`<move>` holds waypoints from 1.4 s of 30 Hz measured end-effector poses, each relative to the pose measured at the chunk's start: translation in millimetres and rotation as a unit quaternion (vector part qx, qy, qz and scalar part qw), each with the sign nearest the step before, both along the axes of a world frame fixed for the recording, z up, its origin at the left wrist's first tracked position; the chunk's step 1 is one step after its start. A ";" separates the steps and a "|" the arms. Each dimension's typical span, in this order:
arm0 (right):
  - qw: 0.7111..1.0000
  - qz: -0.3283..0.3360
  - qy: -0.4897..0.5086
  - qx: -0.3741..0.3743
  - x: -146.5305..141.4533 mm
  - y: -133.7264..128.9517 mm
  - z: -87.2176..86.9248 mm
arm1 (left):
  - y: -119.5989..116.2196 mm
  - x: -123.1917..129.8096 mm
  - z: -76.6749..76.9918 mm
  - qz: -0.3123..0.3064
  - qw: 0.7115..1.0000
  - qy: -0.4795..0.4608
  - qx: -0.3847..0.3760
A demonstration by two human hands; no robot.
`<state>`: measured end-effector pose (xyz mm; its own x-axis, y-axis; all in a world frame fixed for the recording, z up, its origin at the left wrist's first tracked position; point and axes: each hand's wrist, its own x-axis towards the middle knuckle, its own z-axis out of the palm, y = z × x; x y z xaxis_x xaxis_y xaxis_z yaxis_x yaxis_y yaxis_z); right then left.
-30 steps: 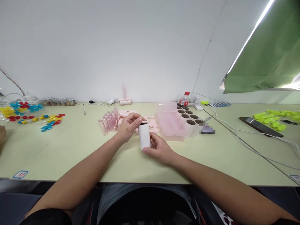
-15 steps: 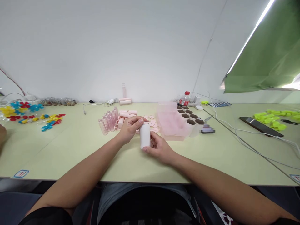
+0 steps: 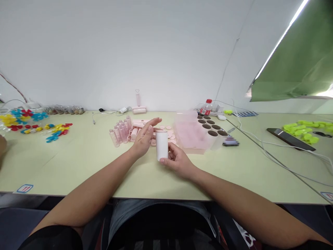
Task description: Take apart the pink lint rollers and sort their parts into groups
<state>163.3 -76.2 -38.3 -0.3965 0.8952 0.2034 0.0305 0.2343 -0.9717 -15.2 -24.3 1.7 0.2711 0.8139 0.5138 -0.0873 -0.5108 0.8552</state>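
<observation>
A white lint roller roll point(image 3: 162, 146) stands upright in front of me, with a pinkish rim at its top end. My right hand point(image 3: 180, 160) grips it low down, thumb in front and fingers round the right side. Just left of the roll's top, my left hand point(image 3: 144, 140) is open, fingers stretched out and apart from it. Behind the hands lie pink discs point(image 3: 170, 132) and pink roller parts point(image 3: 135, 134), partly covered by my left hand. Clear pink handles point(image 3: 120, 131) stand in a cluster to the left.
A pink translucent plastic bag point(image 3: 187, 133) and several upright rolls with brown cores point(image 3: 212, 133) are right of centre. An assembled lint roller point(image 3: 139, 109) and a red-capped bottle point(image 3: 206, 107) stand by the wall. Cables point(image 3: 262, 145), a black phone-like slab point(image 3: 289, 139) and coloured plastic pieces point(image 3: 56, 133) lie farther out.
My left hand has come off the roll's top and opened, its fingers now stretched out to the left of it. My right hand still holds the roll.
</observation>
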 end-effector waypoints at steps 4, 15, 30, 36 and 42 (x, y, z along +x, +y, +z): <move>1.000 0.005 0.005 -0.005 -0.5 -2.0 3.4 | 4.7 -3.6 -6.4 -0.005 0.995 0.030 0.099; 1.000 0.005 0.014 0.003 -0.8 -0.8 4.1 | -6.2 1.2 -9.3 -0.035 0.986 0.150 0.072; 1.000 0.001 0.009 0.012 -0.8 -2.1 2.7 | -5.8 6.3 -11.2 -0.062 0.995 0.071 0.018; 1.000 -0.003 -0.012 0.021 1.0 0.7 -0.9 | -3.3 4.7 -8.2 -0.062 0.996 0.055 0.025; 1.000 -0.008 0.022 0.015 -2.5 -3.5 2.3 | -1.8 3.6 -6.6 -0.061 0.996 0.071 -0.007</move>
<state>160.8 -79.7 -36.0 -0.3722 0.8948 0.2466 -0.0087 0.2623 -0.9649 -11.6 -26.2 -4.9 0.4371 0.7781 0.4511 -0.0245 -0.4911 0.8708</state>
